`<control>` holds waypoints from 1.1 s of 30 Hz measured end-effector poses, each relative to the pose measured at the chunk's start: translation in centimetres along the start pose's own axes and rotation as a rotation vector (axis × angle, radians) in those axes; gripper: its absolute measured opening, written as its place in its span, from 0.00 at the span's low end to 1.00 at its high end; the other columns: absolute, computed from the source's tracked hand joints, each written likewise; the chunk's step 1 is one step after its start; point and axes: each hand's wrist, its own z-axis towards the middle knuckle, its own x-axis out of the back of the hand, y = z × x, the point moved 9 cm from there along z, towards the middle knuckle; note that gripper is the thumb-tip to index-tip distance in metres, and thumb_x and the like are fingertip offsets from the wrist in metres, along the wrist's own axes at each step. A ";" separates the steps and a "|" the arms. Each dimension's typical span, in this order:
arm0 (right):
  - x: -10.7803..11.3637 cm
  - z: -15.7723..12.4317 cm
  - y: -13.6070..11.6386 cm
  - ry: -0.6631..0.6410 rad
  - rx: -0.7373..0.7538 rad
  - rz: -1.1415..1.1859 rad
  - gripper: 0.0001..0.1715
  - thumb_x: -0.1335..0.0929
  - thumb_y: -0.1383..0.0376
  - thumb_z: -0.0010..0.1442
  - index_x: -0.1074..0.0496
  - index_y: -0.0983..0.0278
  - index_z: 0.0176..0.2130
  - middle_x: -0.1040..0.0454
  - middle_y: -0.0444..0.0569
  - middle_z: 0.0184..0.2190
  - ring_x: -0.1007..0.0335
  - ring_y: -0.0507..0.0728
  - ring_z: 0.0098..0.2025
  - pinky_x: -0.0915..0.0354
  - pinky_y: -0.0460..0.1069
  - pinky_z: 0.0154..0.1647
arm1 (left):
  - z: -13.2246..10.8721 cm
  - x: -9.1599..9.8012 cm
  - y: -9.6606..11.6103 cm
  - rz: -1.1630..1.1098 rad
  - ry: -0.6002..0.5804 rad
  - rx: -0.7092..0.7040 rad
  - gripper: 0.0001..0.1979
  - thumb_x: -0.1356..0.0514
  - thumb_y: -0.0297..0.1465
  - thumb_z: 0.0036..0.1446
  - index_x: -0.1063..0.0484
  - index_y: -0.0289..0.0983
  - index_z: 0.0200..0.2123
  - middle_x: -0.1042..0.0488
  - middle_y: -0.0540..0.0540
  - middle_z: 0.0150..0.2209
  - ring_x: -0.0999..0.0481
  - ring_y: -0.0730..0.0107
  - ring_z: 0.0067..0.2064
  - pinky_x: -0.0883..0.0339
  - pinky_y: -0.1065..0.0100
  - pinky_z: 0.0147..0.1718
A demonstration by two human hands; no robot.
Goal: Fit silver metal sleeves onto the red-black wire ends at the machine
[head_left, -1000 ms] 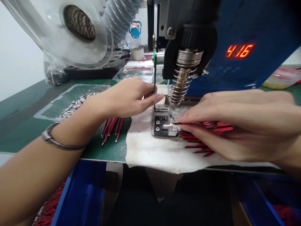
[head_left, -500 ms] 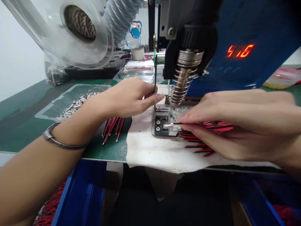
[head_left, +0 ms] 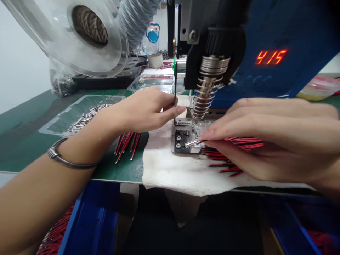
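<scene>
My right hand (head_left: 265, 141) pinches a short dark wire (head_left: 202, 140) between thumb and forefinger. At the wire's end a small silver cylinder (head_left: 191, 143) lies over the metal fixture (head_left: 179, 138), beneath the spring-wrapped tip of a soldering machine (head_left: 205, 92). My left hand (head_left: 151, 108) reaches in from the left, thumb and forefinger closed beside the machine's thin black rod (head_left: 175, 85); what they grip is hidden. Red and black wires (head_left: 215, 156) lie under my right hand, and more wires (head_left: 129, 143) lie below my left wrist.
A clear tray of small silver parts (head_left: 87, 118) sits on the green table (head_left: 23, 113). A transparent extractor hood (head_left: 61, 39) overhangs the left. Behind my right hand stands a blue control box reading 415 (head_left: 271, 81). White cloth (head_left: 170, 173) covers the table's front edge.
The silver cylinder in my right hand has tilted slightly, its free end now a little lower. The red display has gone from 416 to 415. My left hand stays in place.
</scene>
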 end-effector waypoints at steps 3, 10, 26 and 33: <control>0.1 -0.1 -0.1 0.007 0.003 -0.004 0.07 0.26 0.71 0.66 0.23 0.59 0.38 0.17 0.42 0.31 0.22 0.52 0.31 0.27 0.50 0.34 | 0.0 -0.1 -0.1 0.004 -0.015 -0.001 0.21 0.49 0.41 0.70 0.34 0.39 0.25 0.32 0.49 0.21 0.36 0.71 0.24 0.45 0.64 0.29; -0.2 -0.2 0.2 0.002 -0.003 -0.003 0.05 0.27 0.70 0.68 0.22 0.59 0.40 0.16 0.42 0.33 0.20 0.51 0.34 0.27 0.47 0.36 | 0.1 0.0 0.0 0.012 -0.010 -0.009 0.22 0.49 0.41 0.71 0.34 0.39 0.25 0.33 0.49 0.20 0.36 0.70 0.24 0.45 0.64 0.29; -0.9 -0.1 1.6 -0.002 -0.065 -0.023 0.08 0.28 0.74 0.62 0.23 0.62 0.37 0.16 0.45 0.31 0.19 0.55 0.29 0.26 0.49 0.28 | 0.0 0.3 0.1 0.033 0.005 -0.014 0.22 0.49 0.42 0.69 0.40 0.40 0.23 0.33 0.49 0.19 0.38 0.71 0.22 0.47 0.64 0.26; -0.6 -0.1 1.7 0.011 -0.076 -0.029 0.08 0.28 0.74 0.62 0.23 0.61 0.38 0.16 0.45 0.31 0.19 0.55 0.29 0.27 0.49 0.29 | 0.0 0.1 0.2 0.026 -0.018 -0.007 0.22 0.50 0.42 0.70 0.38 0.40 0.23 0.31 0.48 0.19 0.35 0.71 0.22 0.45 0.65 0.26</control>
